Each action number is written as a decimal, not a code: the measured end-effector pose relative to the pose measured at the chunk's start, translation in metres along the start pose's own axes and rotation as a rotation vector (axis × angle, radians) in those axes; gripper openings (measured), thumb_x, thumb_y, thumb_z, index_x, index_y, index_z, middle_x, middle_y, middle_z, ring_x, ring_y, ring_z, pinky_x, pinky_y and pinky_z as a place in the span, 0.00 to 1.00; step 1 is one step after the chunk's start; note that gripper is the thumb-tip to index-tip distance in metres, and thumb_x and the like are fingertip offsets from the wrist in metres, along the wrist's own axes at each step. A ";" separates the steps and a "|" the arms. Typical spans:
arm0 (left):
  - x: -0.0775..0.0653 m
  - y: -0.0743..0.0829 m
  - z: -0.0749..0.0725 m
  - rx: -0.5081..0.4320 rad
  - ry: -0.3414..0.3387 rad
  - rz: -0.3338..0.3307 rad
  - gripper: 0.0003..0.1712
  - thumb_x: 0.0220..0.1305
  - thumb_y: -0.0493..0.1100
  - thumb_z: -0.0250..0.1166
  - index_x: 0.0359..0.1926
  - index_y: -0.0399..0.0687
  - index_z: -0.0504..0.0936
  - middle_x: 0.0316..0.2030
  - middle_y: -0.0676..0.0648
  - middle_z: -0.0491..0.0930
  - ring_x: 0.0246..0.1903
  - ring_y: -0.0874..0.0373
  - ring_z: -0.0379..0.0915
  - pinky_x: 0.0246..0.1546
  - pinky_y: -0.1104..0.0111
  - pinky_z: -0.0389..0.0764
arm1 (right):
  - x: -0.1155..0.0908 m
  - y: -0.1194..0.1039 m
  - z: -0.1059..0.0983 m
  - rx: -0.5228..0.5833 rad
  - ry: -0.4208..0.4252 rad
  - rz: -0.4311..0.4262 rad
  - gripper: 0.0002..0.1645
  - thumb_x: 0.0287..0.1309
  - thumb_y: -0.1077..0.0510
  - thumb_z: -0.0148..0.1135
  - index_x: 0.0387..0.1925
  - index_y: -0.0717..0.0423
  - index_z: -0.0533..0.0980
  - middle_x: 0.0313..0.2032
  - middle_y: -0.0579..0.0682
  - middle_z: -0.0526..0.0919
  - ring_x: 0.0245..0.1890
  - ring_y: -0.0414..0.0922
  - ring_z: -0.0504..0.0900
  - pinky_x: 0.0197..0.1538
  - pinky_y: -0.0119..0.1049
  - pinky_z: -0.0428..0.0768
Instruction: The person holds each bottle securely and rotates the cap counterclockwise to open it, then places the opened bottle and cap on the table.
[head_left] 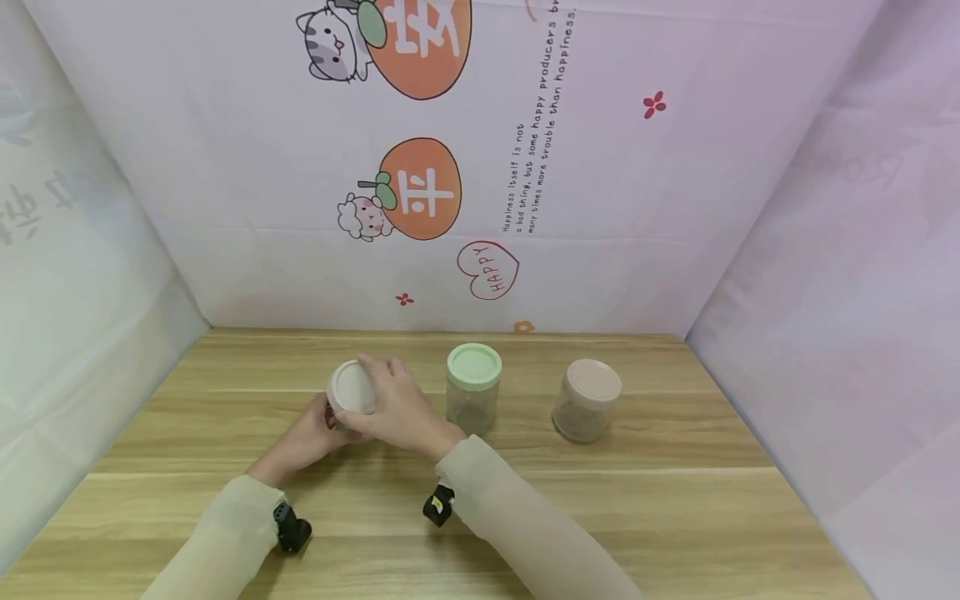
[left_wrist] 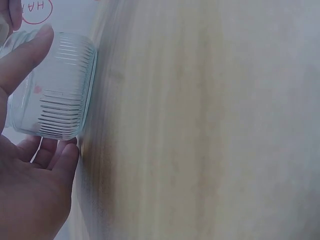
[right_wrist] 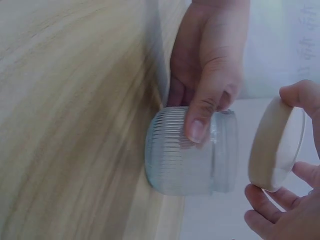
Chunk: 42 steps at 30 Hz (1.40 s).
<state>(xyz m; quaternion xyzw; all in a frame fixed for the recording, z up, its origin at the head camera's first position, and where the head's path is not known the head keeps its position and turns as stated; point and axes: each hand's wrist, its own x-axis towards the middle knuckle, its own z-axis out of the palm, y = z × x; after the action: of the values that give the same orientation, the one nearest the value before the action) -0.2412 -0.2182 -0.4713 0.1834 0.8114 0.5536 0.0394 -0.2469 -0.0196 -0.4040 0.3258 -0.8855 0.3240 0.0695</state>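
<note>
A ribbed clear glass jar (right_wrist: 182,157) stands on the wooden table with its mouth uncovered. My left hand (head_left: 309,435) grips it round the side, thumb on the near face and fingers behind, as the left wrist view of the jar (left_wrist: 62,85) also shows. Just above the mouth, my right hand (head_left: 405,410) holds a round cream lid (right_wrist: 269,145) by its edge between thumb and fingers. A gap shows between lid and rim in the right wrist view, and the lid is slightly tilted. From the head view, the lid (head_left: 352,388) hides most of the jar.
Right of my hands stands a taller jar with a green lid (head_left: 475,365). Farther right is a short jar with a pinkish-beige lid (head_left: 593,381). Printed white cloth (head_left: 600,208) walls the table (head_left: 645,517) at the back and both sides.
</note>
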 end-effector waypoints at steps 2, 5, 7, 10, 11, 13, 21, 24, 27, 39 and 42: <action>0.002 -0.001 0.000 0.000 -0.001 0.015 0.47 0.63 0.42 0.72 0.75 0.40 0.55 0.66 0.37 0.65 0.65 0.38 0.62 0.63 0.41 0.66 | -0.001 -0.001 -0.003 0.043 -0.015 0.006 0.53 0.57 0.39 0.71 0.76 0.51 0.57 0.62 0.60 0.69 0.52 0.47 0.74 0.48 0.35 0.79; 0.002 -0.001 -0.001 0.011 0.002 0.015 0.47 0.63 0.43 0.72 0.74 0.39 0.56 0.66 0.37 0.66 0.65 0.37 0.62 0.63 0.40 0.66 | -0.002 -0.002 -0.008 0.096 -0.051 0.026 0.54 0.57 0.40 0.71 0.77 0.49 0.55 0.62 0.60 0.67 0.51 0.46 0.75 0.47 0.35 0.80; 0.002 0.000 -0.001 0.014 0.008 -0.001 0.47 0.62 0.44 0.73 0.73 0.38 0.56 0.66 0.35 0.66 0.65 0.37 0.62 0.63 0.41 0.66 | -0.003 -0.003 -0.011 0.123 -0.075 0.042 0.55 0.57 0.40 0.71 0.78 0.48 0.54 0.63 0.60 0.66 0.51 0.46 0.75 0.48 0.34 0.80; 0.000 0.000 -0.002 0.010 0.013 -0.034 0.46 0.63 0.43 0.72 0.72 0.32 0.55 0.65 0.31 0.64 0.64 0.35 0.64 0.62 0.44 0.70 | -0.004 -0.004 -0.014 0.142 -0.104 0.062 0.57 0.55 0.39 0.72 0.78 0.49 0.53 0.62 0.59 0.66 0.51 0.44 0.75 0.48 0.34 0.79; 0.000 0.000 -0.002 0.010 0.013 -0.038 0.45 0.64 0.41 0.71 0.71 0.30 0.55 0.65 0.29 0.64 0.63 0.34 0.65 0.61 0.46 0.72 | -0.005 -0.005 -0.015 0.146 -0.111 0.066 0.57 0.54 0.39 0.72 0.77 0.50 0.53 0.62 0.59 0.66 0.51 0.44 0.75 0.48 0.33 0.79; -0.001 0.001 -0.002 0.013 0.015 -0.037 0.43 0.66 0.38 0.69 0.70 0.26 0.54 0.63 0.26 0.63 0.61 0.33 0.67 0.58 0.51 0.75 | -0.006 -0.006 -0.017 0.150 -0.124 0.071 0.58 0.53 0.39 0.73 0.77 0.51 0.54 0.62 0.58 0.66 0.50 0.43 0.74 0.48 0.33 0.78; -0.001 0.002 -0.001 0.011 0.022 -0.011 0.38 0.65 0.29 0.66 0.67 0.21 0.55 0.61 0.24 0.65 0.59 0.32 0.69 0.57 0.58 0.77 | -0.012 -0.007 -0.020 0.166 -0.164 0.072 0.54 0.56 0.38 0.70 0.74 0.55 0.55 0.65 0.58 0.63 0.52 0.44 0.73 0.47 0.33 0.78; -0.001 0.004 0.000 0.028 0.027 -0.041 0.39 0.65 0.29 0.65 0.68 0.19 0.52 0.62 0.22 0.64 0.61 0.30 0.67 0.59 0.53 0.75 | -0.014 -0.006 -0.021 0.171 -0.173 0.054 0.53 0.57 0.39 0.70 0.73 0.57 0.56 0.64 0.57 0.63 0.53 0.43 0.72 0.49 0.32 0.77; -0.002 0.006 0.000 0.041 0.033 -0.082 0.42 0.65 0.30 0.65 0.69 0.19 0.48 0.64 0.21 0.60 0.63 0.29 0.63 0.62 0.48 0.71 | -0.015 -0.003 -0.021 0.182 -0.172 0.024 0.52 0.57 0.39 0.71 0.71 0.59 0.57 0.63 0.55 0.65 0.55 0.41 0.71 0.52 0.31 0.76; -0.001 0.004 0.000 0.018 0.045 -0.136 0.49 0.65 0.39 0.69 0.72 0.22 0.46 0.66 0.22 0.57 0.67 0.29 0.58 0.66 0.46 0.64 | -0.025 0.009 -0.020 0.290 -0.221 -0.088 0.50 0.56 0.45 0.73 0.69 0.61 0.57 0.56 0.49 0.66 0.52 0.38 0.73 0.55 0.36 0.79; -0.001 0.002 -0.001 0.011 0.049 -0.156 0.50 0.66 0.41 0.69 0.72 0.23 0.46 0.67 0.22 0.57 0.67 0.30 0.57 0.66 0.46 0.64 | -0.028 0.010 -0.020 0.321 -0.245 -0.097 0.50 0.57 0.45 0.73 0.70 0.60 0.57 0.57 0.49 0.67 0.54 0.37 0.73 0.57 0.38 0.78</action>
<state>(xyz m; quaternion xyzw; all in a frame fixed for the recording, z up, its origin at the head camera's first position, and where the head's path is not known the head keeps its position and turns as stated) -0.2400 -0.2188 -0.4688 0.1064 0.8268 0.5489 0.0617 -0.2328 0.0132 -0.4031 0.4119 -0.8075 0.4154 -0.0760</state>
